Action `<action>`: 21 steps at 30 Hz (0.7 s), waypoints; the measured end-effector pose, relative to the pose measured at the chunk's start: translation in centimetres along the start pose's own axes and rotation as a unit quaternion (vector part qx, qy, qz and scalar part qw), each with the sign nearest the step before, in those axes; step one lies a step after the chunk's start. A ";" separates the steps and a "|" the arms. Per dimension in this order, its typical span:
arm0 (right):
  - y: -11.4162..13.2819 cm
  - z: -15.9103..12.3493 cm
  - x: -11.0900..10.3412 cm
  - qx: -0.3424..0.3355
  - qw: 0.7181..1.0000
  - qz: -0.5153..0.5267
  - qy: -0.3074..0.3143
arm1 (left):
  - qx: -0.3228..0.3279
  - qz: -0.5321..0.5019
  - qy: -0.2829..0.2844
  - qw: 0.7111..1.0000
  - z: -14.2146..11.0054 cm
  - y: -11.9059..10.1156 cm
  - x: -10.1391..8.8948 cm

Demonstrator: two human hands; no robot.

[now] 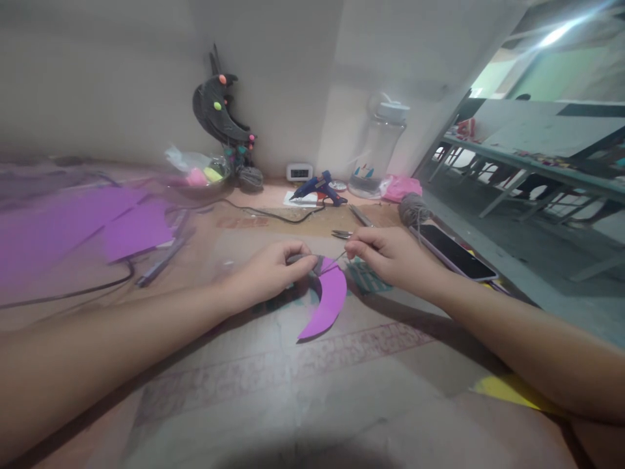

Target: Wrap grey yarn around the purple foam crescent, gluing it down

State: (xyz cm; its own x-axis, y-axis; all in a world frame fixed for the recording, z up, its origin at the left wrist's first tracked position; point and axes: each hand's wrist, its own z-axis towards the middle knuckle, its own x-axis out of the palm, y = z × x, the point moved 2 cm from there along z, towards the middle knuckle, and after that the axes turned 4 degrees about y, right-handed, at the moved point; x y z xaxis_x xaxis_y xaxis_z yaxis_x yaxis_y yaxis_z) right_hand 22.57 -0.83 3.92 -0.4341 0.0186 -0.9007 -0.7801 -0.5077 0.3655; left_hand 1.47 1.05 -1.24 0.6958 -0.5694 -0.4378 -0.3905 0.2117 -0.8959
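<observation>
A purple crescent moon cutout (331, 299) hangs just over the table, its upper end partly wrapped in grey yarn (315, 264). My left hand (288, 264) pinches that wrapped end between thumb and fingers. To the right, my right hand (374, 251) is closed on a strand of grey yarn, which runs taut across to the crescent. Small scissors (342, 234) lie just behind my right hand. The grey yarn ball (414, 210) sits farther back on the right.
At the back stand a blue glue gun (319, 189), a small digital clock (299, 172) and a clear water bottle (378, 150). A phone (456, 251) lies at the right edge. Purple sheets (137, 228) cover the left. A dark crescent ornament (215, 107) leans against the wall.
</observation>
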 end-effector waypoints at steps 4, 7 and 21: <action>-0.3 0.1 -0.3 0.009 0.999 0.041 0.027 | 0.006 0.004 0.001 1.000 0.0 -0.2 0.0; -0.4 0.1 -0.6 -0.005 0.995 0.070 0.064 | 0.009 0.007 -0.001 1.000 0.1 -0.1 -0.1; 0.5 0.2 -0.2 -0.070 0.996 0.031 0.049 | -0.001 0.009 0.002 1.000 0.1 -0.1 0.0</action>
State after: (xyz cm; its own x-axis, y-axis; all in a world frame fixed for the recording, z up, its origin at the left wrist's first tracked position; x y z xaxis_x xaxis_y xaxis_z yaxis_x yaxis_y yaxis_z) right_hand 22.18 -0.88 4.33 -0.4271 -0.0972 -0.8990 -0.6801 -0.6206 0.3903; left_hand 1.55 1.13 -1.18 0.6866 -0.5685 -0.4531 -0.4040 0.2198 -0.8879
